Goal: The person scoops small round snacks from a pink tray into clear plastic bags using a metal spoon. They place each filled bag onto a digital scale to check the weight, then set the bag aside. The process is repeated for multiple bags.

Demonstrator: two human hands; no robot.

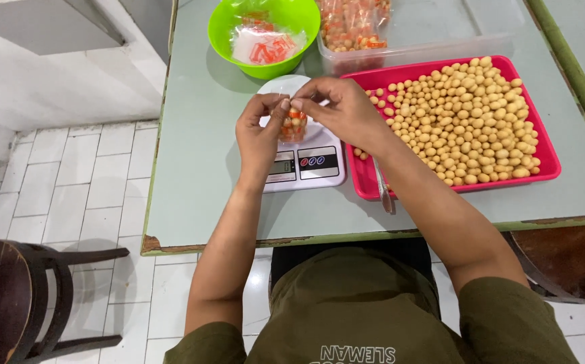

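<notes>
Two hands: left hand (260, 135), right hand (343, 111) | one small bag (293, 125) | one scale (304, 159)

The scale (304, 162) sits left of the tray (548, 162), bowl (221, 30) behind.

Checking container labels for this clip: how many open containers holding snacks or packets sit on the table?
3: a green bowl at top centre, a clear tub right of it, and a red tray on the right. None appears hidden.

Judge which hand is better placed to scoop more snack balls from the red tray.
Probably the right hand: it is beside the red tray and nearer the metal spoon. The left hand holds the small bag over the scale.
</notes>
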